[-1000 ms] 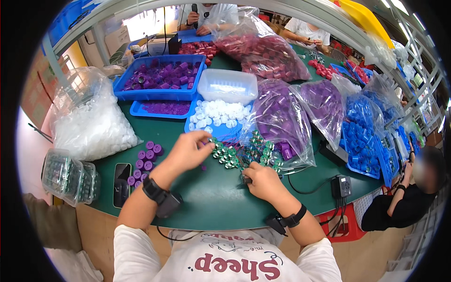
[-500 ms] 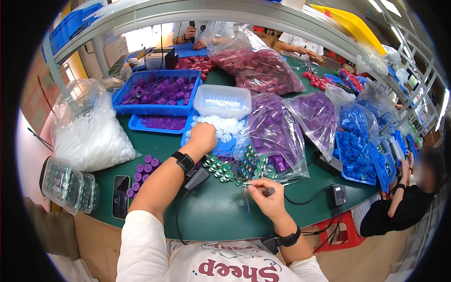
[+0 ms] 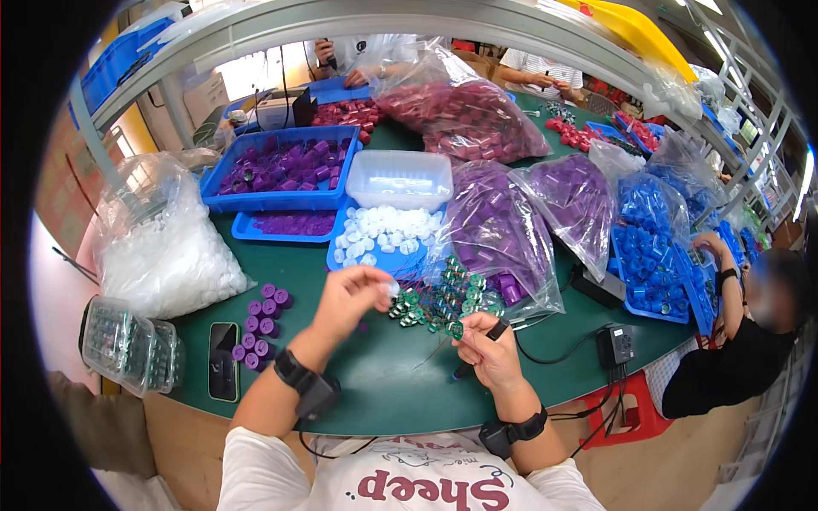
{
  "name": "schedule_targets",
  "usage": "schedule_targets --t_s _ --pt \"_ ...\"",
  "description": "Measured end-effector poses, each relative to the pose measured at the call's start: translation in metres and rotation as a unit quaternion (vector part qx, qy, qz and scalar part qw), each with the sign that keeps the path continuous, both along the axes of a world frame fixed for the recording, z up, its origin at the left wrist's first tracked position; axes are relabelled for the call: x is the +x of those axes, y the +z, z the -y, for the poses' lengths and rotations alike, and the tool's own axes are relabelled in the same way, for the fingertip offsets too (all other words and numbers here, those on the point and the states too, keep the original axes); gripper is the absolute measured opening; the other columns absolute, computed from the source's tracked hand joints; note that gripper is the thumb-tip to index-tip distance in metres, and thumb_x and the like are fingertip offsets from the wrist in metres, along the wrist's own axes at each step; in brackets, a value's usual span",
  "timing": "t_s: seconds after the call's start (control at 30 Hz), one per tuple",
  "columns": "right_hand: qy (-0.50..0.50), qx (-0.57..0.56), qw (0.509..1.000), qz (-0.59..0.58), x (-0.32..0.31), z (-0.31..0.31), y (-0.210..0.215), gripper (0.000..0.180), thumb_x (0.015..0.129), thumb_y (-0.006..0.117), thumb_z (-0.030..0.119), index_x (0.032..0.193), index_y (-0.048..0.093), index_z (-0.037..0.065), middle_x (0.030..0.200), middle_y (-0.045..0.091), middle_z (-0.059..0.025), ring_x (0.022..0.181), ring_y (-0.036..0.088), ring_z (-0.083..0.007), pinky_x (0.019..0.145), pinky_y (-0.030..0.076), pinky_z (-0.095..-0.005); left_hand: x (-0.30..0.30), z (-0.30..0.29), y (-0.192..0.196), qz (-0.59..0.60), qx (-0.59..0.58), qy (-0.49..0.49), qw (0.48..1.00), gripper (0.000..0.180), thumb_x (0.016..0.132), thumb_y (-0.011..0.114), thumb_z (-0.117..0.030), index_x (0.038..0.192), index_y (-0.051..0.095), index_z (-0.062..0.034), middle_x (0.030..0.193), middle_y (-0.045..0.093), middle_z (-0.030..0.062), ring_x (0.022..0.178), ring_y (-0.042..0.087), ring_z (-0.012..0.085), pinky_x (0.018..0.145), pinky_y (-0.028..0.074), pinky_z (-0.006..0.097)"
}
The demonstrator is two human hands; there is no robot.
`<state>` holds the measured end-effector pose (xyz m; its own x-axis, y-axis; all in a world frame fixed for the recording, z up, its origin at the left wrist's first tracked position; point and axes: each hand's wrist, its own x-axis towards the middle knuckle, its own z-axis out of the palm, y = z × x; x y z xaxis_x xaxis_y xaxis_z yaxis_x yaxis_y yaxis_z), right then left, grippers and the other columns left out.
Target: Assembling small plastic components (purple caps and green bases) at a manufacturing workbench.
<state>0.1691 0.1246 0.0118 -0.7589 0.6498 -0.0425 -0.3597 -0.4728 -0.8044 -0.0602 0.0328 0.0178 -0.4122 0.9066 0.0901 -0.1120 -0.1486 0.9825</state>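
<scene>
My left hand (image 3: pixel 351 300) is closed in a pinch on a small white translucent cap (image 3: pixel 393 289), raised above the table. To its right, my right hand (image 3: pixel 492 356) pinches a small round green circuit board (image 3: pixel 456 330) between thumb and forefinger. A dark piece shows against the fingers of that hand, its kind unclear. Just beyond both hands lies a heap of green circuit boards (image 3: pixel 411 308) with thin coloured wires. Behind the heap, a blue tray (image 3: pixel 407 249) holds loose white caps (image 3: pixel 383 226).
Purple caps (image 3: pixel 268 307) stand left of my left arm, beside a phone (image 3: pixel 224 362). A bag of white parts (image 3: pixel 170 264) and clear boxes (image 3: pixel 128 345) sit farther left. Bags of purple parts (image 3: pixel 490 230) stand right of the tray. Co-workers sit across and at right.
My left hand has come back from the blue tray toward me with a white cap. My right hand now holds the round board turned up, its face showing.
</scene>
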Motion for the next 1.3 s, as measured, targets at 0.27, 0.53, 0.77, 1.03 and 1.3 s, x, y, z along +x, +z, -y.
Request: schedule_targets --t_s 0.27,0.53,0.77,1.03,1.3 --pt "-0.033 0.189 0.976 0.101 -0.019 0.015 0.003 0.006 0.082 0.065 0.004 0.081 0.061 -0.001 0.072 0.062 -0.0015 0.059 0.051 -0.0019 0.051 0.038 -0.0174 0.051 0.022 -0.015 0.051 -0.006 -0.013 0.999 0.023 0.083 0.061 0.001 0.105 0.057 0.0057 0.087 0.063 0.0083 0.074 0.062 0.0113 0.066 0.053 0.024" --pt "-0.059 0.281 0.944 0.162 -0.021 0.022 0.004 0.007 0.081 0.065 0.004 0.078 0.061 -0.001 0.069 0.060 -0.0001 0.057 0.049 -0.0012 0.050 0.035 -0.0159 0.059 0.026 -0.017 0.031 -0.045 -0.016 0.998 0.015 0.083 0.062 -0.001 0.097 0.062 0.0048 0.085 0.064 0.0058 0.072 0.059 0.0072 0.062 0.049 0.020" --pt "-0.058 0.122 0.987 0.083 -0.017 0.016 -0.003 0.005 0.080 0.063 0.003 0.078 0.059 0.001 0.065 0.057 -0.0002 0.050 0.044 -0.0021 0.045 0.031 -0.0193 0.062 0.032 -0.022 -0.094 0.031 -0.004 0.995 0.024 0.083 0.061 -0.001 0.107 0.063 0.0016 0.090 0.064 0.0048 0.074 0.059 0.0066 0.063 0.049 0.019" --pt "-0.023 0.028 0.996 0.083 -0.026 0.023 -0.009 0.005 0.081 0.060 0.002 0.077 0.057 0.003 0.063 0.054 -0.0006 0.047 0.039 -0.0025 0.043 0.029 -0.0201 0.070 0.028 -0.021 0.040 0.072 0.063 0.995 0.028 0.083 0.058 0.006 0.111 0.059 0.0044 0.096 0.062 0.0101 0.084 0.061 0.0116 0.070 0.052 0.022" --pt "-0.075 0.168 0.973 0.136 -0.031 0.029 -0.012 0.007 0.082 0.062 0.004 0.077 0.058 0.001 0.065 0.054 0.0027 0.053 0.042 -0.0006 0.047 0.031 -0.0177 0.076 0.027 -0.025 -0.002 0.051 0.095 0.994 0.021 0.081 0.062 0.003 0.102 0.062 0.0066 0.091 0.065 0.0101 0.082 0.062 0.0111 0.072 0.054 0.023"
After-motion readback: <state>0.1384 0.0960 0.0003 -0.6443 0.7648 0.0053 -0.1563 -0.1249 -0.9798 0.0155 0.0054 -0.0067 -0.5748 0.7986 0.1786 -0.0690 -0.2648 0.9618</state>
